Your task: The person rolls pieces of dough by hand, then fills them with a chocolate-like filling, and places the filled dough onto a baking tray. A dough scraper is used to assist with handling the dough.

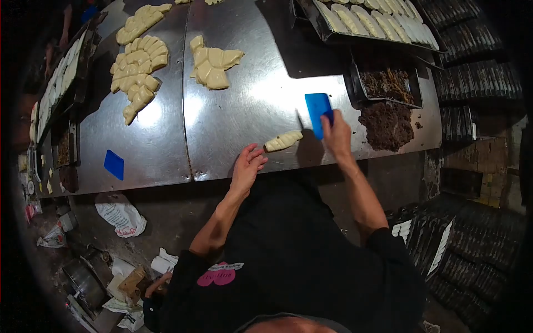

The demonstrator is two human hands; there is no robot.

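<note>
My right hand (337, 136) grips a blue dough scraper (318, 114), raised over the metal table (244, 111). Just left of it lies a small rolled piece of dough (283, 141) with cuts across its top. My left hand (250, 164) is beside the roll's left end, fingers loosely curved and apart, holding nothing. Beyond my hands sits a cut-up slab of pale dough (215, 62). To the right of the scraper, a heap of brown crumbly filling (387, 126) rests near the table's front edge.
More dough pieces (140, 64) lie at the left, and a second blue scraper (114, 165) is near the front edge. A tray of shaped dough (377, 22) stands at the back right above a filling tray (388, 86). Stacked dark pans (472, 61) line the right side.
</note>
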